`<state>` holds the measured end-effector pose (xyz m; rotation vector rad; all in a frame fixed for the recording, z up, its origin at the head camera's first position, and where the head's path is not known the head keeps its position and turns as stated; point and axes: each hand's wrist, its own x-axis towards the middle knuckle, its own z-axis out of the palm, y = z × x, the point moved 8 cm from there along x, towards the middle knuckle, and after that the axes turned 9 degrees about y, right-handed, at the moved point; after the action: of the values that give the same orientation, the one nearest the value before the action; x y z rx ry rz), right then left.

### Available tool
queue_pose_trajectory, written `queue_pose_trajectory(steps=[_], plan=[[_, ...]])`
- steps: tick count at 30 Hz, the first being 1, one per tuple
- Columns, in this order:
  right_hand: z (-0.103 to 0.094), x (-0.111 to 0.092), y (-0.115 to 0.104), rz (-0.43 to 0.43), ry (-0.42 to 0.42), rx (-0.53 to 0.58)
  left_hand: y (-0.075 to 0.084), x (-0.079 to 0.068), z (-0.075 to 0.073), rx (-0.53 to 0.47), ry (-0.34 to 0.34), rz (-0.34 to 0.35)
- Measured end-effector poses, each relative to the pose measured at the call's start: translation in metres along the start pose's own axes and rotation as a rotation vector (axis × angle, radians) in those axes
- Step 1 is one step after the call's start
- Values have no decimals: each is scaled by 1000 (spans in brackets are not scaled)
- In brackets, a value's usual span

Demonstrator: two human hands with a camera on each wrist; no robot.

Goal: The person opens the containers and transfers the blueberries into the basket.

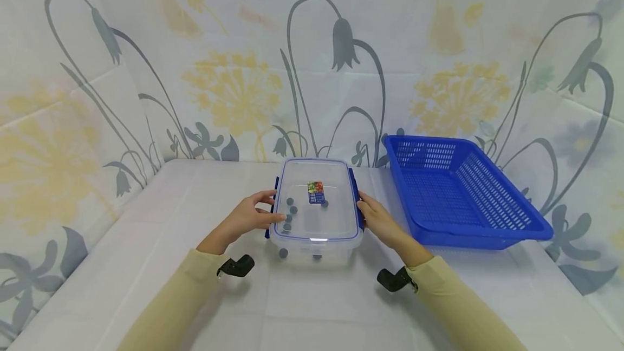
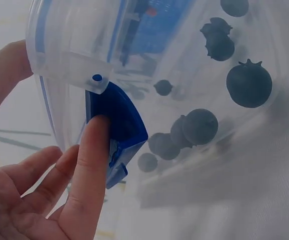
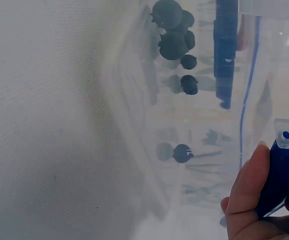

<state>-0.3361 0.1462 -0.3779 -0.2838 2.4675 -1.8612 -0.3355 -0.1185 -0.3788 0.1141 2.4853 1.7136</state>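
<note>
A clear plastic food container (image 1: 336, 221) stands on the table with its blue-edged lid on. Several dark blueberries (image 2: 249, 85) lie inside, mostly toward the left side. My left hand (image 1: 248, 214) holds the left side, thumb on the lid's edge and a fingertip against the blue left latch (image 2: 127, 117), which sticks outward. On the opposite side, my right hand (image 1: 382, 221) grips the blue right latch (image 3: 279, 175) between thumb and fingers; part of that hand is cut off in the right wrist view. A small colourful label (image 1: 316, 192) is on the lid.
A blue plastic basket (image 1: 482, 235) with slotted walls stands to the right of the container. White cloth (image 1: 312, 302) covers the table. A flower-patterned curtain (image 1: 322, 85) hangs behind and along both sides.
</note>
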Motion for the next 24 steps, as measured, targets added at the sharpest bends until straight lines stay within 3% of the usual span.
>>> queue_pose_trajectory(steps=[5, 11, 16, 20, 24], plan=[[-1, 1, -1, -36, 31, -18, 1, 0, 0, -16, -2, 6], [-5, -1, 2, 5, 16, 39, 1, -1, 0, -32, -4, 1], [-13, -5, -3, -49, 55, -158, -2, -2, 2, -6, 9, 12], [-18, -9, -8, -131, 89, -263, -4, -6, 3, 7, -12, 79], [-18, -15, -11, -157, 26, -206, -3, -17, 7, -47, -125, 201]])
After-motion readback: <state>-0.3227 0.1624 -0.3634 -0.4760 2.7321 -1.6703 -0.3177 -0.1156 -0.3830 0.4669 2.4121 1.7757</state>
